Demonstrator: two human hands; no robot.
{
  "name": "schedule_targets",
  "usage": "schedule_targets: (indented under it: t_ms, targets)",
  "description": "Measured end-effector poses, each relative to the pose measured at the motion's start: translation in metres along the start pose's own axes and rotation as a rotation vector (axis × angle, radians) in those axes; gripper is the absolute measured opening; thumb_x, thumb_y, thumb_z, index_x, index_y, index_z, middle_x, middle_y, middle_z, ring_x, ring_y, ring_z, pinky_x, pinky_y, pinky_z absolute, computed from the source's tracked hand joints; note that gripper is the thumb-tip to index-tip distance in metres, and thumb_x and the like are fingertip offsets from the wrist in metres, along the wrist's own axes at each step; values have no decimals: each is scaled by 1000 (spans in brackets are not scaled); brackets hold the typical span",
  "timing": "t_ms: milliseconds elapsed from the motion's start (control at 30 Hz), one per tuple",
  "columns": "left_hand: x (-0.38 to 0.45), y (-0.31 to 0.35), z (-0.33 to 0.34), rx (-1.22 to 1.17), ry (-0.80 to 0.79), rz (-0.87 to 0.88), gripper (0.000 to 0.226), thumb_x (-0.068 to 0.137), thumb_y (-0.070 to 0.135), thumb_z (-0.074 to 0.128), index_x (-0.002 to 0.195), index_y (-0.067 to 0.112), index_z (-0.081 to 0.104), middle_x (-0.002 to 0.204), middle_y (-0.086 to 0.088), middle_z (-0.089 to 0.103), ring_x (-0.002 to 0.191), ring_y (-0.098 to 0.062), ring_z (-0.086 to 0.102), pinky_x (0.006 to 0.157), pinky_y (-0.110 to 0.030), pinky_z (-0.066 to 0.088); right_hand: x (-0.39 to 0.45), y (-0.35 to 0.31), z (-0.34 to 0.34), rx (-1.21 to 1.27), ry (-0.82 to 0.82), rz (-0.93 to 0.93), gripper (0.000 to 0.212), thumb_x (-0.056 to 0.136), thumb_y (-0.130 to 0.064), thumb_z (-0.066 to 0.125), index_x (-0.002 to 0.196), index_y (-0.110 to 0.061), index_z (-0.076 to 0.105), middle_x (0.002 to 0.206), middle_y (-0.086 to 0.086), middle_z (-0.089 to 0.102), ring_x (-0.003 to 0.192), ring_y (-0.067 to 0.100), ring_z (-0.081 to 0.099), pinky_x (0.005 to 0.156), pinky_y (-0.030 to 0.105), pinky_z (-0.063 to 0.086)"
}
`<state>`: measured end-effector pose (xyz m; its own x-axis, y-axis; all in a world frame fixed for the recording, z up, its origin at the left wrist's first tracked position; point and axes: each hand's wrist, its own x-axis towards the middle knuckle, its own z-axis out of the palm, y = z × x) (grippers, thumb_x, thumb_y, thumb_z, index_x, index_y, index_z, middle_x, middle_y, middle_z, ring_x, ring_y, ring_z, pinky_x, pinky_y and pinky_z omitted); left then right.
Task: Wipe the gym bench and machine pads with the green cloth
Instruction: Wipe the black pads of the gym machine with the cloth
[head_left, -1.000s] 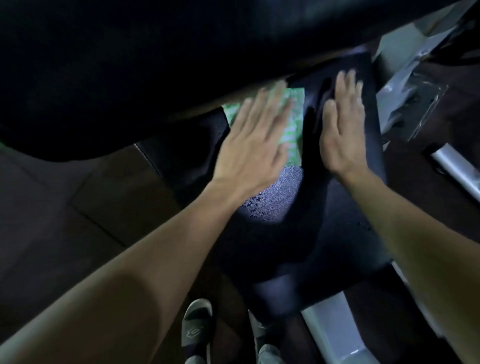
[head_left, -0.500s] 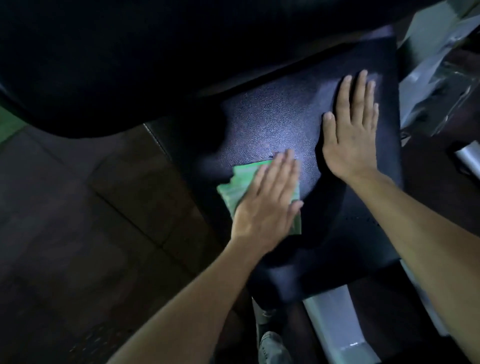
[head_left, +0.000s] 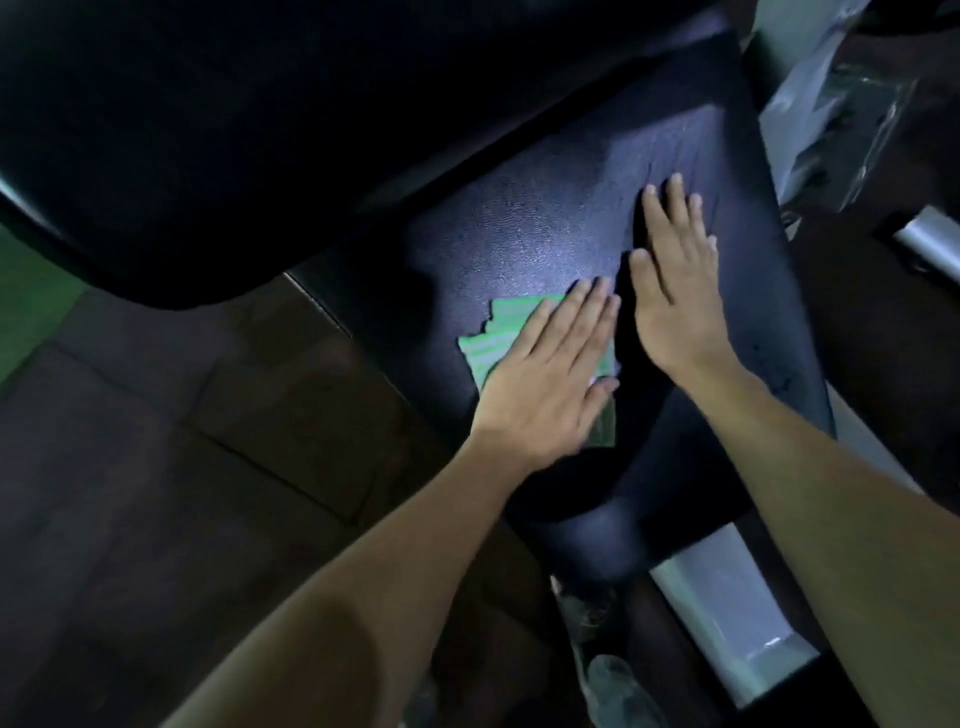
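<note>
Cloth of green striped fabric (head_left: 498, 340) lies on the black textured seat pad (head_left: 519, 234) under the flat left hand (head_left: 545, 379), right hand (head_left: 675, 291) flat beside, a big dark pad (head_left: 234, 130) overhanging above, grey metal frame (head_left: 727, 613) below.

Gym, dimly lit. Evidence: black textured vinyl seat pad (head_left: 545, 234) on a grey metal frame (head_left: 727, 618), a larger black pad (head_left: 260, 130) angled above it, dark tiled floor (head_left: 182, 467), a chrome bar (head_left: 930, 241) at right.
</note>
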<state>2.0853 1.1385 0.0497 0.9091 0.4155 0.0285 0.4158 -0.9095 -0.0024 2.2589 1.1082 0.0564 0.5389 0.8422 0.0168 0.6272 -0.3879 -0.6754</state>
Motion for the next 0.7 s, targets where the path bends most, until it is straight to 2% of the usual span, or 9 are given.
schedule_targets:
  t_ms: [100,200,267,333,433,500,567,633,700]
  targets:
    - [13,-39,-28,-24,-11,100,71,106,44,31,163,4,18,172,-14,10,160,-27,10,130,-44,11,-7,-20,2,215,211,142,49,109,-23,34,158,-15,37,169,3,28,158,19,18,131,42,11]
    - [26,-88,-54,-105,81,130,61,104,27,32,160,3,26,169,-18,21,157,-34,19,129,-42,10,-26,-60,18,190,499,250,49,108,-20,34,155,-8,39,166,8,35,157,22,26,129,37,18]
    - [26,-121,-69,-100,187,-49,56,102,21,33,155,4,40,160,-19,42,146,-32,42,124,-29,20,-39,-93,47,66,497,217,54,106,-22,33,158,-6,34,168,12,28,158,27,20,129,42,13]
    - [24,-142,-82,-195,98,-204,50,108,19,30,150,-5,45,151,-26,50,129,-28,54,109,-26,32,-40,-122,83,-130,376,211,60,106,-28,28,162,-7,23,172,12,16,160,27,12,130,47,9]
    - [25,-151,-82,-281,-207,-162,49,113,18,25,159,0,26,166,-18,29,147,-25,31,108,-17,17,-44,-141,113,-291,306,233,62,107,-34,19,164,-10,13,174,6,9,161,21,7,131,48,9]
    - [25,-147,-76,-334,-106,-193,52,113,26,28,161,5,23,168,-13,27,151,-28,27,113,-18,18,-76,-132,122,-318,249,196,62,108,-35,19,164,-10,11,174,6,7,161,21,5,131,47,10]
    - [27,-142,-69,-112,56,-82,62,108,35,30,162,8,19,171,-10,20,155,-28,23,124,-31,14,-125,-112,127,-366,220,232,63,108,-36,22,164,-9,11,173,6,7,161,21,6,130,48,13]
    - [32,-134,-59,-7,33,35,68,106,38,31,163,5,13,172,-11,10,159,-29,12,127,-40,8,-153,-77,119,-369,286,470,64,106,-35,21,164,-7,12,173,10,7,160,25,9,129,50,14]
    - [36,-119,-51,39,-7,204,68,106,37,29,163,3,11,172,-14,5,160,-30,4,129,-44,5,-139,-46,102,-289,426,838,67,105,-36,15,163,-3,10,173,15,6,160,30,8,128,56,13]
